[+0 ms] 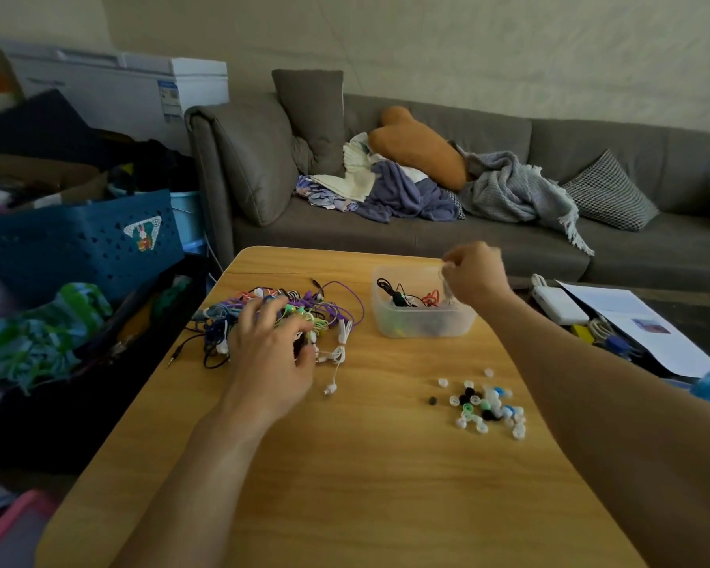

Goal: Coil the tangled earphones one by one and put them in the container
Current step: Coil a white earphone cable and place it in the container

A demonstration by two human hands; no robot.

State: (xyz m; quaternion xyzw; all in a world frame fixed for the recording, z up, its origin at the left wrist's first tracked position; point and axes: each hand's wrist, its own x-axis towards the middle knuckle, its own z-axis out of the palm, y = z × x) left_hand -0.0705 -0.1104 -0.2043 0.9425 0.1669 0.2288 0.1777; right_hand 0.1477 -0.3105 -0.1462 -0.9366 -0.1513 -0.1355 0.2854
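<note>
Right of centre, the right hand (474, 274) pinches a coiled white earphone (447, 286) over the translucent plastic container (423, 323); lower it well inside before releasing, while the spread, relaxed left hand (273, 342) steadies the tangled multicoloured earphone pile (287, 313).

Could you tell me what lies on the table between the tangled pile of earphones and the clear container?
In the head view, only bare wooden table separates the earphone pile from the container; a purple cord loop reaches toward it.

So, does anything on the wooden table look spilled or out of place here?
Yes: small loose ear tips, white, black, blue and green, lie scattered on the wooden table near the right forearm, outside the clear plastic container. One white earbud trails from the tangled earphone pile.
</note>
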